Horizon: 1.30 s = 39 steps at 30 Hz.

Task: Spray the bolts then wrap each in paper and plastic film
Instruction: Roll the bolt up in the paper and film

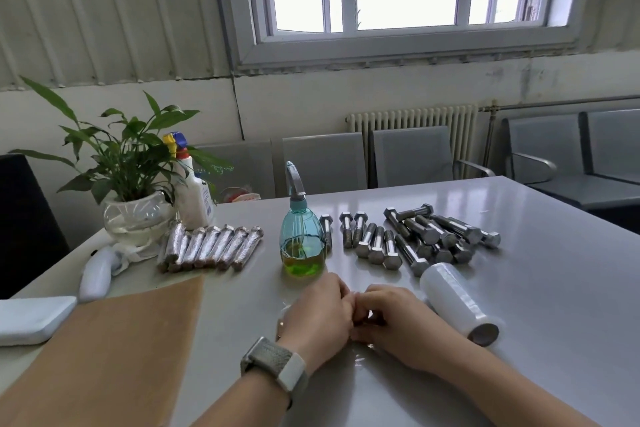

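Grey and glossy, the tabletop (519, 340) carries everything, under a bright window. Nearest, the left hand (318, 312) and right hand (398, 317) meet knuckle to knuckle, fingers curled inward over something small pressed to the surface; a glint of clear film shows around them, but what each grip encloses is hidden, so I cannot tell it for sure. It is probably a bolt being rolled in film. To do this well, keep the film taut, roll evenly, and tuck both ends so the paper beneath stays sealed.

A brown paper sheet (114, 350) lies to the left, the plastic film roll (457, 302) just right of the right hand. Farther off stand the spray bottle (303, 243), a row of wrapped bolts (211, 246) and a pile of bare bolts (415, 236) awaiting wrapping.
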Motion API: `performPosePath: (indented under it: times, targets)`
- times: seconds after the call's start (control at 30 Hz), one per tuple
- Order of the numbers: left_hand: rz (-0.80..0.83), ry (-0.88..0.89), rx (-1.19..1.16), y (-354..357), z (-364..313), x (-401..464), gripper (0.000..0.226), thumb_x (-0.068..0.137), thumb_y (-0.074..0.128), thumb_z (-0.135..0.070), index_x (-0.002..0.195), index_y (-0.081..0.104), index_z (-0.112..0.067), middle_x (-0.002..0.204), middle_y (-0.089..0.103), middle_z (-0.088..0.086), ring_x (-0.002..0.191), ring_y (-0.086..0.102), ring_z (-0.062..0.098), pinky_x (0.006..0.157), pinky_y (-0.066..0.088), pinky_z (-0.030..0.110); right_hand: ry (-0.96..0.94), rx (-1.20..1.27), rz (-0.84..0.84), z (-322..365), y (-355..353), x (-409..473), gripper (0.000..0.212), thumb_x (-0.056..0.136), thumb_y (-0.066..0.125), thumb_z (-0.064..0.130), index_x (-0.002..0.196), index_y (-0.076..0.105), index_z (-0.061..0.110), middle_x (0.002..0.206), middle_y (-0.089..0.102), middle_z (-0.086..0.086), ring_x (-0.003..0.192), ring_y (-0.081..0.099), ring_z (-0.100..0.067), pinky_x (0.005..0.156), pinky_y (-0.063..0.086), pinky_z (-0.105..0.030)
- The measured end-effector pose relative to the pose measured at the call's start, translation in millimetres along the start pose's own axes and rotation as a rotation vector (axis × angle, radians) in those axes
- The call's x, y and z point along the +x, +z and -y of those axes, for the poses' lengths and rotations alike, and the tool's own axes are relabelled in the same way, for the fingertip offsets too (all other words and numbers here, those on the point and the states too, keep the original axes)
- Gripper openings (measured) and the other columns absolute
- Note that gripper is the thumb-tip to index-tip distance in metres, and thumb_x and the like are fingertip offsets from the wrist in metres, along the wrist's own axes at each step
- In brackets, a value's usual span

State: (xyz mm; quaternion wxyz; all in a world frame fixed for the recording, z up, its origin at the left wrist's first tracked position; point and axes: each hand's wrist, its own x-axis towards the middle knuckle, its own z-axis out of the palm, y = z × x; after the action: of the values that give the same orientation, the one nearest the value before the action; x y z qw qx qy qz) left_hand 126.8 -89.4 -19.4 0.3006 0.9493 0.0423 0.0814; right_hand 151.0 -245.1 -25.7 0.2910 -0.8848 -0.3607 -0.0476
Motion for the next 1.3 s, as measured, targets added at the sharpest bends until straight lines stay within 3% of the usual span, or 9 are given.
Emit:
performPosePath:
  times: [0.1, 0.23, 0.33, 0.43, 0.57, 0.73, 0.97, 1.17, 1.3]
  targets:
    - [-0.066, 0.038, 0.007, 4, 0, -5, 0.01, 0.099, 0.04, -0.043, 0.095, 0.042, -0.034, 0.083, 0.065, -0.007, 0.081, 0.056, 0.015, 0.071, 0.038, 0.033, 0.028, 0.014, -0.042, -1, 1, -1, 0.013, 0.077, 0.081, 0.028, 0.084, 0.07, 0.023, 0.082, 0.061, 0.008, 0.078, 0.058, -0.01, 0.073, 0.046, -0.024]
    - [-0.026, -0.018, -0.271, 0, 8, 1, 0.011, 0.101, 0.039, -0.04, 0.096, 0.043, -0.031, 0.086, 0.064, 0.0, 0.082, 0.059, 0.023, 0.08, 0.047, 0.04, 0.062, 0.052, -0.051, -1, 2, -4, 0.035, 0.078, 0.08, 0.031, 0.097, 0.052, 0.039, 0.077, 0.062, 0.014, 0.077, 0.058, -0.002, 0.07, 0.045, -0.016]
    - [0.049, -0.134, -0.685, -5, 11, 9, 0.013, 0.102, 0.042, -0.031, 0.096, 0.046, -0.021, 0.062, 0.05, -0.003, 0.048, 0.043, 0.013, 0.051, 0.04, 0.028, -0.031, -0.017, -0.032, 1, 3, -5, 0.033, 0.084, 0.074, 0.03, 0.108, 0.052, 0.038, 0.088, 0.063, 0.013, 0.082, 0.055, -0.002, 0.084, 0.045, -0.027]
    - [0.071, -0.225, -0.877, -9, 7, 8, 0.016, 0.1, 0.04, -0.028, 0.089, 0.044, -0.017, 0.056, 0.04, -0.003, 0.035, 0.031, 0.008, 0.036, 0.026, 0.02, -0.106, -0.08, -0.032, 2, 1, -6, 0.03, 0.089, 0.068, 0.028, 0.116, 0.058, 0.033, 0.1, 0.06, 0.006, 0.095, 0.054, -0.008, 0.092, 0.04, -0.033]
    - [0.127, -0.306, -0.909, -14, -3, 3, 0.026, 0.092, 0.042, -0.029, 0.068, 0.036, -0.018, 0.05, 0.036, -0.007, 0.038, 0.028, 0.01, 0.038, 0.024, 0.02, -0.167, -0.143, -0.013, 2, 1, -6, 0.029, 0.094, 0.063, 0.028, 0.122, 0.059, 0.031, 0.104, 0.056, 0.003, 0.101, 0.048, -0.011, 0.092, 0.035, -0.03]
    - [0.163, -0.316, -0.91, -20, -9, -1, 0.022, 0.09, 0.041, -0.021, 0.071, 0.032, -0.02, 0.052, 0.035, -0.008, 0.041, 0.024, 0.009, 0.036, 0.021, 0.019, -0.155, -0.101, -0.005, 2, -3, -5, 0.019, 0.091, 0.068, 0.029, 0.109, 0.072, 0.028, 0.097, 0.058, 0.0, 0.092, 0.055, -0.014, 0.085, 0.041, -0.026]
    - [0.059, -0.028, -0.742, -50, 15, -11, 0.017, 0.099, 0.052, -0.013, 0.085, 0.061, -0.012, 0.064, 0.058, 0.003, 0.054, 0.058, 0.017, 0.044, 0.045, 0.028, -0.148, -0.074, -0.046, 1, -2, -6, 0.014, 0.088, 0.072, 0.028, 0.1, 0.075, 0.023, 0.097, 0.063, 0.001, 0.092, 0.059, -0.015, 0.084, 0.042, -0.026]
    - [-0.107, 0.45, 0.256, -67, 42, -20, 0.002, 0.083, 0.073, -0.032, 0.084, 0.072, -0.034, 0.082, 0.063, -0.025, 0.079, 0.059, -0.002, 0.073, 0.043, 0.016, -0.154, -0.093, -0.054, 1, -1, -6, 0.012, 0.089, 0.07, 0.028, 0.099, 0.074, 0.025, 0.089, 0.052, 0.012, 0.089, 0.055, -0.011, 0.084, 0.04, -0.028]
    - [-0.02, 0.489, 0.168, -45, 44, -22, 0.017, 0.082, 0.075, -0.042, 0.094, 0.075, -0.03, 0.089, 0.067, -0.019, 0.084, 0.06, -0.002, 0.08, 0.045, 0.016, -0.154, -0.11, -0.054, 3, 0, -7, 0.013, 0.089, 0.069, 0.03, 0.101, 0.073, 0.025, 0.096, 0.059, 0.005, 0.092, 0.054, -0.011, 0.085, 0.039, -0.028]
